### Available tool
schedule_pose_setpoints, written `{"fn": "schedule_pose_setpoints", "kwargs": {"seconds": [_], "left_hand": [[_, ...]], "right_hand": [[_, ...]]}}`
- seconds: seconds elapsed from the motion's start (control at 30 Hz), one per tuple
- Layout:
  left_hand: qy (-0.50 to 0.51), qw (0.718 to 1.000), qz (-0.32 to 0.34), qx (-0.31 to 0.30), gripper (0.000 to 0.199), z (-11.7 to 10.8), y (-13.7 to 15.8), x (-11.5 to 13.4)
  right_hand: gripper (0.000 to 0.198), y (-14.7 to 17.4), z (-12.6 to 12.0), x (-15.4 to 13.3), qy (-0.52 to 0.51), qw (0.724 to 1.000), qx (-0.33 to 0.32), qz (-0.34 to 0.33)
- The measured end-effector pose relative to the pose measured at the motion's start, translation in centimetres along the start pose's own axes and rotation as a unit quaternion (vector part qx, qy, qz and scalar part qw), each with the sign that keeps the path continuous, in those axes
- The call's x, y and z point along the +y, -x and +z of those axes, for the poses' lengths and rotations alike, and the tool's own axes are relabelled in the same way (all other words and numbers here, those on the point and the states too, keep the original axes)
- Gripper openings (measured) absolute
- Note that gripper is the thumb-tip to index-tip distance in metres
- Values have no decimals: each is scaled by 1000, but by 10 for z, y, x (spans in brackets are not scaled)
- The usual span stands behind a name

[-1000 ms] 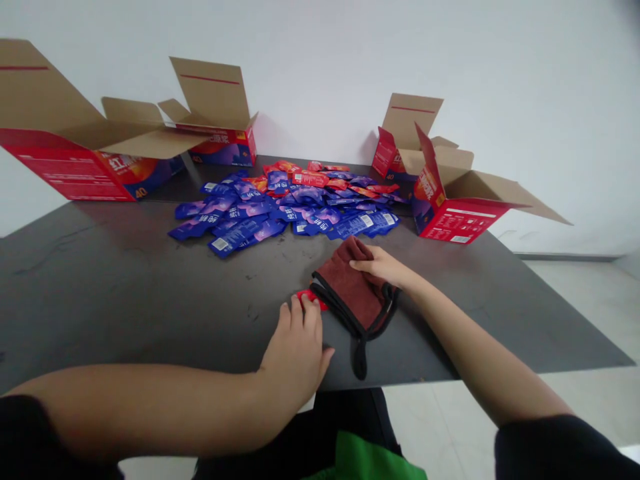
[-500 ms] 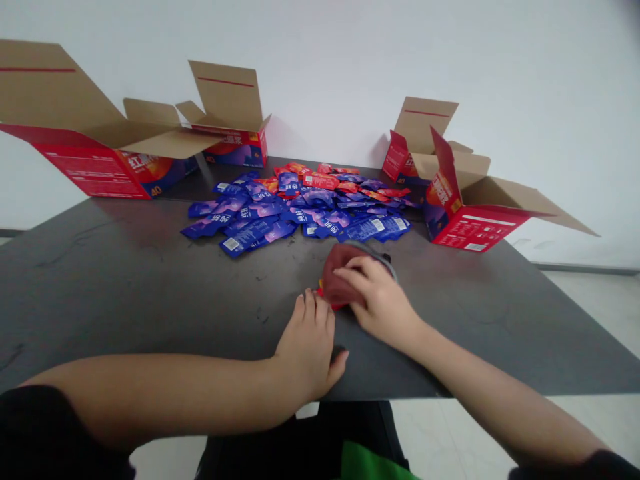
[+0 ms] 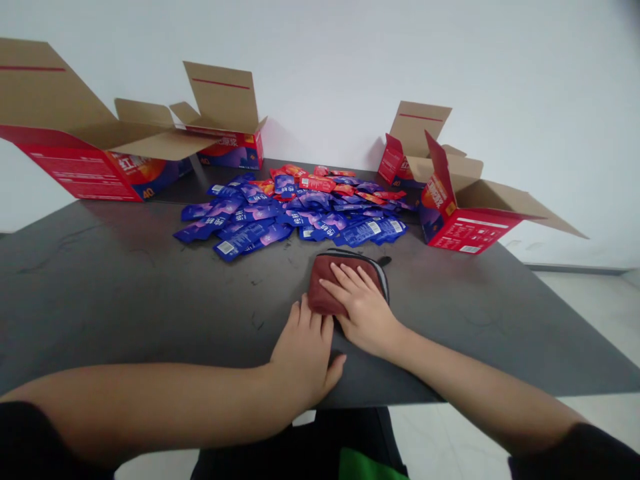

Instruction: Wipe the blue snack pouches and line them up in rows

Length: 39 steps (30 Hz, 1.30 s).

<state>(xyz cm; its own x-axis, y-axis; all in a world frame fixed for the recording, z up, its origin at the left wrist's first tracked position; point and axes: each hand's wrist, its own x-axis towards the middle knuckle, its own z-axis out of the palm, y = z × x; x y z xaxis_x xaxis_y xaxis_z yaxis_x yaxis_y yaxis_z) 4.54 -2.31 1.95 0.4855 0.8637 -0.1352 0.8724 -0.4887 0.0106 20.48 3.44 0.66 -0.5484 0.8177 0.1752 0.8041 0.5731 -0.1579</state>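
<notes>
A small reddish-brown zippered pouch [image 3: 323, 270] with a grey and black edge lies on the dark table [image 3: 150, 293], near its front middle. My right hand [image 3: 363, 307] rests flat on top of the pouch, fingers spread. At the pouch's near left corner lies my left hand [image 3: 305, 353], palm down with its thumb out to the side and its fingertips touching or just under the pouch's edge. Whatever may be beneath those fingertips is hidden. Beyond the pouch spreads a heap of blue sachets [image 3: 245, 237] with some red sachets [image 3: 317, 183] towards the back.
Two open red and blue cartons stand at the left, a large carton [image 3: 80, 173] and a smaller carton [image 3: 235, 150] behind it. At the right are a nearer open carton [image 3: 465, 230] and a farther carton [image 3: 393, 160]. A white wall [image 3: 320, 67] rises behind the table.
The pouch has come down flat under my right hand, whose fingers have spread from a pinch. The red and yellow piece near my left fingertips is now covered. My left hand has stayed nearly still.
</notes>
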Motion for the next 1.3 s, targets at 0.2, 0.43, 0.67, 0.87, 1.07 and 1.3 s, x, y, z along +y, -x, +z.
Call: {"fn": "schedule_pose_setpoints", "kwargs": {"seconds": [0.2,0.43,0.67,0.87,1.07,1.3], "left_hand": [[-20,1000,-12,-5,76,-1,0,1],[-6,1000,-11,-3,76,0,-1,-1],[-13,1000,-12,1,76,2,-1,0],[-13,1000,-19,8,71,-1,1,1],[-7,1000,-7,13,78,1,-1,-2],[2,1000,-7,3,73,0,-1,-2]], "right_hand": [[57,-5,-2,16,21,996,24,81],[55,-8,2,13,3,998,6,57],[52,-16,-1,31,13,997,11,70],[56,-3,-4,2,-8,1000,-7,-19],[51,-10,-2,17,8,995,19,93],[53,-9,-6,13,-31,999,-16,-30]]}}
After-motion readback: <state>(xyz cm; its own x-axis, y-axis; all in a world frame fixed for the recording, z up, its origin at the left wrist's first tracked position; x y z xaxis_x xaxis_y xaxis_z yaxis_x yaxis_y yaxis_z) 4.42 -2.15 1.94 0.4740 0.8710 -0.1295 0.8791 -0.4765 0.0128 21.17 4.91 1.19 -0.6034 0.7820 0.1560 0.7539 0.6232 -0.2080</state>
